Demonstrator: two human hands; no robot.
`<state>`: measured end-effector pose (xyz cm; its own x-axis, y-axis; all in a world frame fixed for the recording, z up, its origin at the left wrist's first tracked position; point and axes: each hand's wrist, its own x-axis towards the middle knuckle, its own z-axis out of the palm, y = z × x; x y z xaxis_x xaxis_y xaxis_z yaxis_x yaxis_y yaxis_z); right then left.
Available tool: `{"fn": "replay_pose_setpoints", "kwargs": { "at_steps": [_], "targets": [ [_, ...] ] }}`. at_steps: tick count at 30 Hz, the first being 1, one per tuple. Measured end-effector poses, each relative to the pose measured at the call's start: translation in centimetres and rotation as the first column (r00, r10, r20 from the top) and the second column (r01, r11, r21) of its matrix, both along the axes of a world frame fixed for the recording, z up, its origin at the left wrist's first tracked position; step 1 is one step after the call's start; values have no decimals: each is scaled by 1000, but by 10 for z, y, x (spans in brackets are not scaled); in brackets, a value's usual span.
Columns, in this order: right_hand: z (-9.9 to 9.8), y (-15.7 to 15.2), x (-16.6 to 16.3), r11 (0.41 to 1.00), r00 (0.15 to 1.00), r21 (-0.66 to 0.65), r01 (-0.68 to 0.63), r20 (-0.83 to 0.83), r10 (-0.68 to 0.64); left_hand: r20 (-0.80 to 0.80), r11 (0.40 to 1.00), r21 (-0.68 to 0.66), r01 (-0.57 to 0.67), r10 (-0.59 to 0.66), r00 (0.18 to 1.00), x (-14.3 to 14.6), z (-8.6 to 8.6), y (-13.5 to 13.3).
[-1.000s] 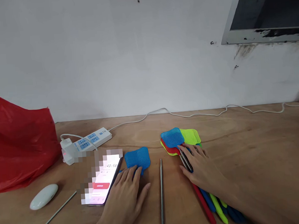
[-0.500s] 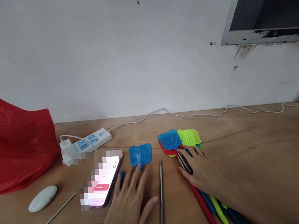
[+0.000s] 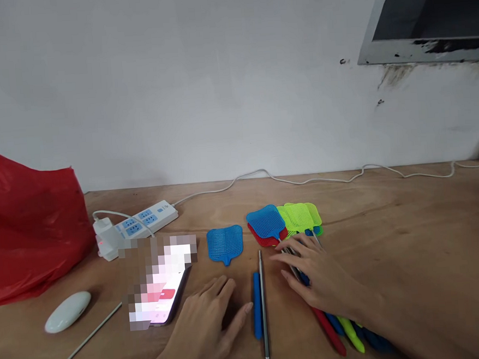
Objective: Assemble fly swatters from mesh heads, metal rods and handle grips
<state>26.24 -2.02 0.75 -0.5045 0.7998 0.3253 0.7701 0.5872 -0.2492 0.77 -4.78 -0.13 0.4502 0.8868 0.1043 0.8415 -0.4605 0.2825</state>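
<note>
I am seeing swatters (image 3: 266,222), apparently finished, lying right of centre under my half-curled right hand (image 3: 316,272), whose grip I cannot tell, while at lower centre the blue mesh head (image 3: 225,244), blue handle (image 3: 257,307) and metal rod (image 3: 264,314) are lying unjoined near my loosely open, empty left hand (image 3: 204,318).

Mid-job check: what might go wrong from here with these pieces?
The metal rod and blue handle lie side by side near the left grip; a nudge might roll them.
The right grip is over the overlapping swatters; a sideways push could fan them out.
The phone sits close to the left grip and might get knocked.
</note>
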Motion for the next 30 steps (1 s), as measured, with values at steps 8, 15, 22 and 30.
{"fn": "replay_pose_setpoints", "kwargs": {
  "at_steps": [8,15,22,30],
  "targets": [
    [4,-4,1,985,987,-104,-141,66,148,138,971,-49,234,-225,964,0,9,-1],
    [0,-3,-2,993,995,-60,-104,-18,103,138,956,-47,290,-281,950,0,8,0],
    [-4,-7,-8,991,993,-77,-109,-55,105,99,996,-72,62,-54,994,1,2,5],
    [-9,-7,-8,992,994,79,94,50,-98,82,992,-98,76,-68,994,-1,2,6]
  ]
}}
